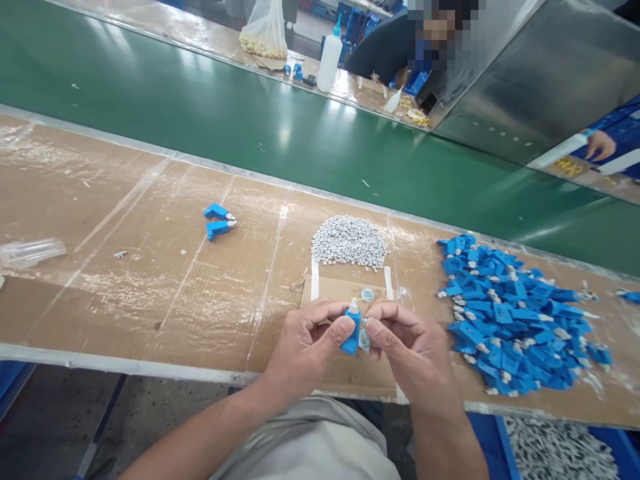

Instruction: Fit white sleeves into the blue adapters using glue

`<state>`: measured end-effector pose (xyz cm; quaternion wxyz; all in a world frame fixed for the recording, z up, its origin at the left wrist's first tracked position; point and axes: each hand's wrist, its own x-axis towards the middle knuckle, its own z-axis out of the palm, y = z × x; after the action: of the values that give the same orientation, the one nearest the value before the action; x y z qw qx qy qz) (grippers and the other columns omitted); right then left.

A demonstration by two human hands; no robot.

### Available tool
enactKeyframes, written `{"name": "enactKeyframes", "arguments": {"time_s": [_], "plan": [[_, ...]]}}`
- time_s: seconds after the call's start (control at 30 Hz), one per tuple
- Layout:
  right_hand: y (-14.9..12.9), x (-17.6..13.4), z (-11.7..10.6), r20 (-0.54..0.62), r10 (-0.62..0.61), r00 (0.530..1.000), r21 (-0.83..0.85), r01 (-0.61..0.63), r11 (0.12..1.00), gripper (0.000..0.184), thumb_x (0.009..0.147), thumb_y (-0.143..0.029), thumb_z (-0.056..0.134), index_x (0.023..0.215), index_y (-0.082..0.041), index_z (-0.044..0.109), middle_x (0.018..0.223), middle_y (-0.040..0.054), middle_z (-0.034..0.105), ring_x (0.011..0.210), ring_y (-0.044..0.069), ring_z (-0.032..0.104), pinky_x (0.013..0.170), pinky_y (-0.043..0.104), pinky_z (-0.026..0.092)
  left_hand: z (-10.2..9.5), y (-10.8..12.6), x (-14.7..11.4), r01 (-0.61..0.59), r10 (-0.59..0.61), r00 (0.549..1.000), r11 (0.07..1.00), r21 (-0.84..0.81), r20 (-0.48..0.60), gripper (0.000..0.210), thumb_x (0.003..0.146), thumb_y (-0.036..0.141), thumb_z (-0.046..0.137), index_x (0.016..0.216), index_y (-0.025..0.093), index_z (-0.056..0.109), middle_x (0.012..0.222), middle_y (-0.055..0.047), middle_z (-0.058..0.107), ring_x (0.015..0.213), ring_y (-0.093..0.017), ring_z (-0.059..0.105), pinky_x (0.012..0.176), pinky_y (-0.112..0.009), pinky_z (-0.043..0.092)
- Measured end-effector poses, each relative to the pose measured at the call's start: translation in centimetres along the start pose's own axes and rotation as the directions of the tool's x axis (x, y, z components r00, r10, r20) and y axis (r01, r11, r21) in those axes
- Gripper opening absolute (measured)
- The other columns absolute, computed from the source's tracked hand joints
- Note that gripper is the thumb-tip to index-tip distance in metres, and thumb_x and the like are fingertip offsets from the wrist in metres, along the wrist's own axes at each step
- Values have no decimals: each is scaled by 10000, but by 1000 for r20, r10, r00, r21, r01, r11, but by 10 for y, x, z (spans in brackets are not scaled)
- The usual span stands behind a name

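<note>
Fingers (342, 327) of left hand (304, 347) are pinching small blue plastic block with white tip (351, 343) over brown cardboard-covered surface (200, 287), right hand (421, 350) is pinching narrowly just beside it, contents unclear, so keeping block steady is probably mattering most.

Bright light, pale glare on the belt (210, 113) and glossy desk (215, 280); the floor (55, 417) lies dimmer; pixel blocks blot the upper right.

The held piece (351, 338) is blue with a white tip (353, 306), the pellets (350, 241) pale grey, the belt (300, 140) green.
</note>
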<state>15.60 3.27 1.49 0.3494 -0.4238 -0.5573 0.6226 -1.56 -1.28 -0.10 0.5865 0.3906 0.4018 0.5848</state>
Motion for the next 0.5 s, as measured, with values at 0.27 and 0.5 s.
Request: {"name": "enactKeyframes", "arguments": {"time_s": [0.27, 0.5], "plan": [[-6, 1, 2, 21, 66, 998, 220, -69, 973, 184, 892, -359, 775, 824, -191, 740, 676, -14, 536, 574, 79, 473, 474, 148, 450, 0, -1, 1, 78, -68, 995, 985, -152, 69, 325, 988, 391, 619, 833, 132, 738, 734, -4, 546, 695, -99, 475, 673, -220, 411], [-6, -1, 0, 47, 121, 992, 274, -129, 953, 173, 891, -350, 779, 835, -191, 740, 668, -18, 535, 564, 67, 461, 469, 121, 462, 2, -5, 5, 276, -224, 959, 876, -396, 172, 332, 923, 431, 704, 904, 108, 782, 784, -41, 600, 714, -105, 531, 662, -210, 464]]}}
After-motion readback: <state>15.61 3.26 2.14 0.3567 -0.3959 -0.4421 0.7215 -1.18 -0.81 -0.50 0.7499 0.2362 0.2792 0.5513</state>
